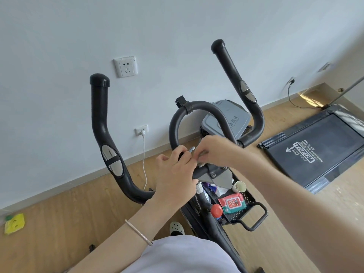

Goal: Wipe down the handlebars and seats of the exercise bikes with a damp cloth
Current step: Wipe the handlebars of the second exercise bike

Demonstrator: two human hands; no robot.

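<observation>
Gripping the lower left of the handlebars' [102,123] centre loop [197,107], the left hand [175,170] has its fingers curled round the tube. The right hand [214,149] sits just beside it, fingertips pinching a small pale cloth [201,155], which is blurred. Both outer bars rise free towards the wall, left and right of the hands. Below the hands, a black tray [256,203] carries a pack of wipes [232,202] and a cup [239,187]. A grey bin [232,117] stands behind the loop; a treadmill [323,148] lies on the floor to the right.
</observation>
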